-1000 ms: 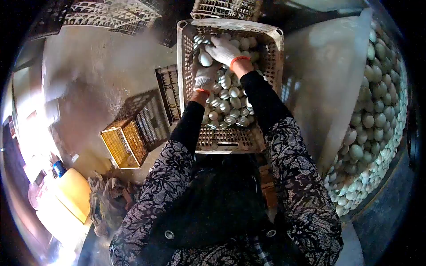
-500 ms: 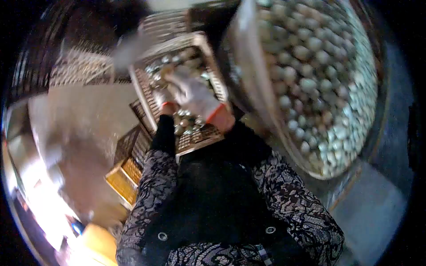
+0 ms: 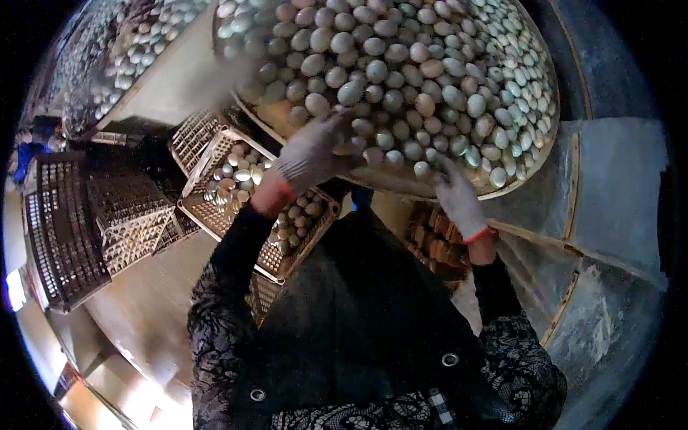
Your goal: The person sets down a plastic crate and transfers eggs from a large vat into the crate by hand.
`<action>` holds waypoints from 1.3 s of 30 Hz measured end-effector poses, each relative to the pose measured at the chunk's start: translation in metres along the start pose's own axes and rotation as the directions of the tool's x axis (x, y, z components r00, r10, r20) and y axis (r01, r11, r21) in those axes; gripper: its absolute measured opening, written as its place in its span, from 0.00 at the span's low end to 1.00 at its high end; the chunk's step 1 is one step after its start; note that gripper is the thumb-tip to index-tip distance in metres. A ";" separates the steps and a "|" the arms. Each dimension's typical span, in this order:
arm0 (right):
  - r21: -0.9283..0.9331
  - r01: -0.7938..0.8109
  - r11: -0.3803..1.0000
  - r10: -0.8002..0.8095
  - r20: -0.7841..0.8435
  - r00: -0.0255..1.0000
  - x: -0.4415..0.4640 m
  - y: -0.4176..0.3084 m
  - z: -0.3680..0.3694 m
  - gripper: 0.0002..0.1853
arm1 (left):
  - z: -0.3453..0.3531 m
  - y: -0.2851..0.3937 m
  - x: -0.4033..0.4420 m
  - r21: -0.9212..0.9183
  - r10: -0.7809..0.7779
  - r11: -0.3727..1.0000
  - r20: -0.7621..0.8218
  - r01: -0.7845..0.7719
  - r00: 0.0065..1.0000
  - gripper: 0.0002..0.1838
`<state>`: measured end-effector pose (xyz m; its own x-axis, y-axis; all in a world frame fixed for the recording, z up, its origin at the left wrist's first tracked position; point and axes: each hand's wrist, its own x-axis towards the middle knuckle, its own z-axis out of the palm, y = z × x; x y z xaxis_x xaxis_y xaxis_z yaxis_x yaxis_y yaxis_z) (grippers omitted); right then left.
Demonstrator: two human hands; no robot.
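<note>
L hand [image 3: 312,156], in a pale knit glove w/ an orange cuff [image 3: 287,189], reaches over the near L edge of a big round tub [image 3: 398,185]; its fingers look slightly apart, though blur & shade mean I can't tell if they grip anything. An egg [image 3: 373,156] sits just beside those fingertips. R hand [image 3: 462,199], gloved likewise, is over the same rim farther R, fingers reaching fwd & inward; can't tell if they pinch, but a pale egg [image 3: 421,170] is right nr the tips. Eggs [image 3: 424,105] fill most of the tub, mostly whitish to pale green, a few pinkish. L of the tub, partly behind the L forearm, a perforated crate [image 3: 271,265] holds more eggs [image 3: 244,175] in 2 visible groups. Dark crates [image 3: 64,229] stand at far L, w/ a lighter crate [image 3: 136,236] next to them. Top L: another egg-filled tub [image 3: 154,89]. Reddish bricks [image 3: 437,244] show below the R side of the big tub, btwn the dark apron [image 3: 358,308] & R forearm. Sleeves [image 3: 505,337] are lace-patterned, black at the wrists.
</note>
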<state>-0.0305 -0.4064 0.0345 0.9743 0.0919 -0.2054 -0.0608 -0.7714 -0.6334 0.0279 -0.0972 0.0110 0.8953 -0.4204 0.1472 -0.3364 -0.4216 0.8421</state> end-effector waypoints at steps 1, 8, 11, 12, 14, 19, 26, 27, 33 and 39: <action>0.003 -0.105 0.994 0.104 0.087 0.991 0.007 -0.004 -0.004 0.27 | 0.005 -0.004 0.011 0.152 0.125 0.978 0.133 -0.145 0.983 0.41; 0.221 -0.147 0.964 0.087 0.258 0.962 0.057 -0.007 0.030 0.30 | 0.041 0.003 0.031 0.385 -0.081 0.923 0.249 -0.022 0.965 0.54; 0.572 -0.293 0.766 0.152 0.283 0.947 0.061 -0.021 0.039 0.29 | 0.047 0.006 0.035 0.474 -0.083 0.879 0.262 -0.053 0.962 0.55; 0.646 -0.323 0.691 0.172 0.288 0.942 0.062 -0.022 0.042 0.29 | 0.047 0.005 0.036 0.475 -0.091 0.879 0.258 -0.044 0.962 0.55; 0.675 -0.145 0.724 -0.003 0.213 0.977 0.069 0.011 0.059 0.28 | 0.047 0.005 0.038 0.330 -0.074 0.944 0.201 0.004 0.977 0.55; 0.729 -0.045 0.683 -0.098 0.152 0.983 0.080 0.044 0.082 0.27 | 0.052 0.016 0.046 0.268 -0.123 0.961 0.202 0.067 0.972 0.54; 0.822 -0.389 0.417 0.255 0.305 0.918 0.083 -0.020 0.060 0.28 | 0.065 0.027 0.051 0.053 -0.349 0.937 0.090 0.345 0.933 0.50; 0.816 -0.401 0.416 0.283 0.303 0.910 0.087 -0.019 0.064 0.27 | 0.067 0.024 0.051 0.052 -0.350 0.936 0.090 0.347 0.932 0.50; 0.832 -0.551 0.066 0.259 0.519 0.815 0.097 -0.008 0.076 0.25 | 0.079 0.003 0.047 -0.269 -0.180 0.947 0.015 0.177 0.984 0.49; 0.908 -0.393 0.148 0.214 0.359 0.909 0.090 0.030 0.088 0.29 | 0.074 0.016 0.048 -0.069 -0.209 0.976 0.002 0.209 0.978 0.38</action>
<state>0.0369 -0.3658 -0.0684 0.7946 0.1441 -0.5898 -0.5886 0.4213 -0.6900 0.0441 -0.1840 -0.0063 0.9453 -0.3245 -0.0333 -0.1210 -0.4437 0.8880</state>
